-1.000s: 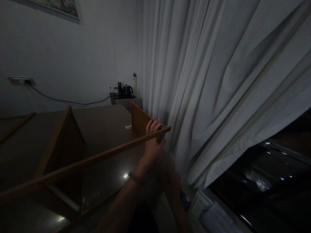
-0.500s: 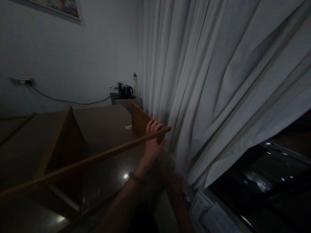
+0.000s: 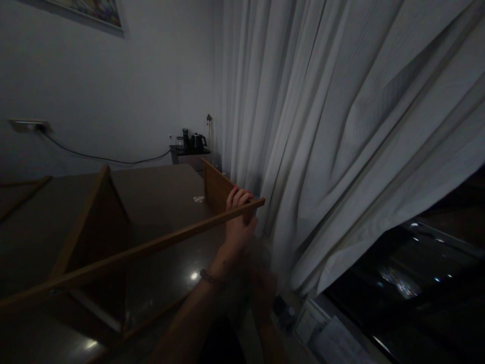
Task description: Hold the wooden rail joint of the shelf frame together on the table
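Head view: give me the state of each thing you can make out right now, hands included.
left hand: fingers curled over the top edge of the board, gripping it
right hand: low beside the cabinet, blurred, grip cannot be told
board: upright on edge, at the cabinet's end
cabinet: lying on its side, open
curtain: drawn, hanging in folds
cable: plugged into the wall socket
kettle: standing on the small table

No legible text, label or number anywhere, not even on the white sticker (image 3: 197, 199)

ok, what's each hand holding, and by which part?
Left hand grips the wooden shelf unit by the right end of its front edge rail. Right hand is blurred in shadow; cannot tell.
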A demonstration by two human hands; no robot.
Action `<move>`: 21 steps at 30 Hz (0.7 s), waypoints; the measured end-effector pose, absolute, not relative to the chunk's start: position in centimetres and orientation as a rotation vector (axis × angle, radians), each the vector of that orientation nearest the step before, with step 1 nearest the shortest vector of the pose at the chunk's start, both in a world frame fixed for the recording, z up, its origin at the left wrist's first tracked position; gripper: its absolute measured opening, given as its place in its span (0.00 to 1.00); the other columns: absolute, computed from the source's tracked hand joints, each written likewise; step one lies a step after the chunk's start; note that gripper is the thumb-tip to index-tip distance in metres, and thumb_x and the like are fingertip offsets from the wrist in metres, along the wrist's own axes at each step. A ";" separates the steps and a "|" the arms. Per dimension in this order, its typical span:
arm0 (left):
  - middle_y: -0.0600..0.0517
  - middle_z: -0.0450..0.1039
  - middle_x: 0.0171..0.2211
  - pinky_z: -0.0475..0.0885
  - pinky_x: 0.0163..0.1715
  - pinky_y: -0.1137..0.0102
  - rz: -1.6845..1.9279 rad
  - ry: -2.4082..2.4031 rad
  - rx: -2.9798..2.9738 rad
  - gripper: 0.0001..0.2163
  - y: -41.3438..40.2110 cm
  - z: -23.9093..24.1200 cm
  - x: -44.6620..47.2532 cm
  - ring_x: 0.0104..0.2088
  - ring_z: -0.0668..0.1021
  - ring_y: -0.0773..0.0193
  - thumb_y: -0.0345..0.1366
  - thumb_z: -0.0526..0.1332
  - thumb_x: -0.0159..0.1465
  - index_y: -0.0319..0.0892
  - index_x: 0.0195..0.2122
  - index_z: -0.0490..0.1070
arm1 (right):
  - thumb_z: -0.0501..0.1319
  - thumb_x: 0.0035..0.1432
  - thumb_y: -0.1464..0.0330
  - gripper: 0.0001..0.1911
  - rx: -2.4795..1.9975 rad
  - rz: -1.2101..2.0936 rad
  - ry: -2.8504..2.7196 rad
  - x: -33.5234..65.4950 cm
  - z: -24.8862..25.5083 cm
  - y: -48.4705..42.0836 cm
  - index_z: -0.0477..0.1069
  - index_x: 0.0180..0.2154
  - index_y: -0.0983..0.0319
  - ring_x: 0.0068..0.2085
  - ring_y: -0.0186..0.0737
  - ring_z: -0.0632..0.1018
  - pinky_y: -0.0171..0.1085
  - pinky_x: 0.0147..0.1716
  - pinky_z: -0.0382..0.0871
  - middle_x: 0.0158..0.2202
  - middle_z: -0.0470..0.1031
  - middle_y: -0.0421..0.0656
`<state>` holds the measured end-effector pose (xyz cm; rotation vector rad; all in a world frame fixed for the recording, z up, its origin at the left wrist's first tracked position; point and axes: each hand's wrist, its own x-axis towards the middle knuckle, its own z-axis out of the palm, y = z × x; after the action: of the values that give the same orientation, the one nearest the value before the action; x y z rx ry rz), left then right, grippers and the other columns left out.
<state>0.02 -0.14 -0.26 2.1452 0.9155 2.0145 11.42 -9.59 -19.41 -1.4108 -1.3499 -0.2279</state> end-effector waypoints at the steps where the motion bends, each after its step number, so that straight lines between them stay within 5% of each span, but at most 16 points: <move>1: 0.47 0.66 0.56 0.57 0.66 0.47 2.018 0.920 2.143 0.24 -0.2 -0.3 0.0 0.67 0.59 0.48 0.28 0.57 0.55 0.47 0.54 0.61 | 0.54 0.69 0.50 0.27 -1.432 -0.186 -1.307 11.1 -19.6 -9.5 0.79 0.30 0.60 0.28 0.40 0.77 0.40 0.37 0.65 0.26 0.80 0.44; 13: 0.47 0.66 0.56 0.57 0.67 0.47 2.026 0.896 2.161 0.25 -0.1 -0.3 -0.1 0.67 0.59 0.48 0.28 0.57 0.54 0.47 0.55 0.61 | 0.52 0.67 0.47 0.31 -1.528 0.273 -1.155 10.7 -18.0 -10.0 0.78 0.31 0.64 0.24 0.37 0.75 0.33 0.25 0.65 0.26 0.79 0.44; 21: 0.46 0.66 0.56 0.57 0.66 0.48 1.981 0.930 2.174 0.22 0.0 -0.4 -0.1 0.68 0.58 0.47 0.33 0.58 0.58 0.47 0.55 0.61 | 0.54 0.68 0.49 0.25 -1.510 0.151 -1.295 12.0 -17.2 -10.2 0.78 0.45 0.62 0.36 0.42 0.80 0.36 0.35 0.72 0.39 0.81 0.48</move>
<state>-0.14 -0.03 -0.38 2.1741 0.9302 1.9811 11.95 -10.23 -17.24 -1.5098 -1.2951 0.1513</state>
